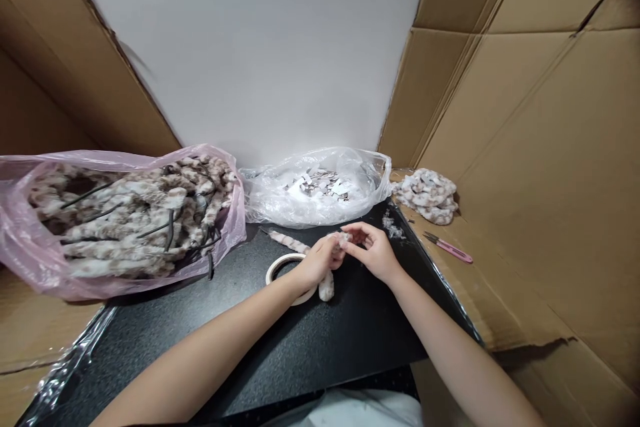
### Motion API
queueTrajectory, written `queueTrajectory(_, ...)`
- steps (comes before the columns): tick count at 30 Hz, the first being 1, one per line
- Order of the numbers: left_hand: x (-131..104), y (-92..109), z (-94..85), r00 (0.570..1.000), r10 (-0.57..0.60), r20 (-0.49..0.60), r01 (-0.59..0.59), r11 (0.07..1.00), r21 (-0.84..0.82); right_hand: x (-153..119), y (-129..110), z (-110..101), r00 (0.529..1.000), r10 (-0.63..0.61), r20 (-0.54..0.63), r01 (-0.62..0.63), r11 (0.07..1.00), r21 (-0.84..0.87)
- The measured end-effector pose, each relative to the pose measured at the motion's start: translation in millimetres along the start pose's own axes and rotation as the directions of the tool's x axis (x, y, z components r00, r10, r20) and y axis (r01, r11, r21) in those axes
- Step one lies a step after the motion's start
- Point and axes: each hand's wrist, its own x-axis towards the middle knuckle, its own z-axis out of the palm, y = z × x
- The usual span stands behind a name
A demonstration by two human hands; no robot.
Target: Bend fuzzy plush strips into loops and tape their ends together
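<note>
Fluffy brown-and-white cloth tube (pixel 327 287): between the hands; its round end pokes out below, pointing back at the person.
Left hand (pixel 319 260): nearer to that end; fingers curl snugly around the tube.
Right hand (pixel 374 252): just to the right; thumb and finger pinch the upper fluff.
Flat cream tape ring (pixel 285 257): under the left wrist.
Speckled black desk (pixel 360 333): flat, below both hands.
Brown cardboard walls (pixel 550 147): left and right.

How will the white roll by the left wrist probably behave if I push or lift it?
The white roll is probably fairly stiff, as its rim looks evenly round. Lying flat on the black tabletop, it would likely slide rather than roll when pushed. Stood on edge, its circular outline suggests it might roll away.
</note>
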Motion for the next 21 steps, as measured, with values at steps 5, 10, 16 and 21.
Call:
queueTrajectory(5, -2.1, 1.6, 1.8, 1.0, 0.014, 0.012, -0.015, 1.0, 0.018, -1.0, -1.1, -1.1, 1.0, 0.011, -0.029, -0.011, 1.0, 0.018)
queueTrajectory(10, -1.6, -1.0, 1.7, 1.0, -0.015, 0.007, 0.015, 0.999, -0.029, -0.7, 2.0, 3.2, 0.996, 0.081, -0.039, -0.076, 0.99, 0.116)
queueTrajectory(16, -3.5, -1.1, 3.1, 0.999, -0.03, 0.016, 0.03, 0.999, -0.018, -0.5, 5.1, 6.0, 0.994, 0.096, -0.054, -0.088, 0.986, 0.14)
queueTrajectory(21, -8.6, -0.4, 4.3, 1.0, -0.023, 0.022, 0.022, 0.998, 0.06, 0.6, 5.8, 6.1, 0.999, 0.015, -0.045, -0.01, 0.996, 0.093)
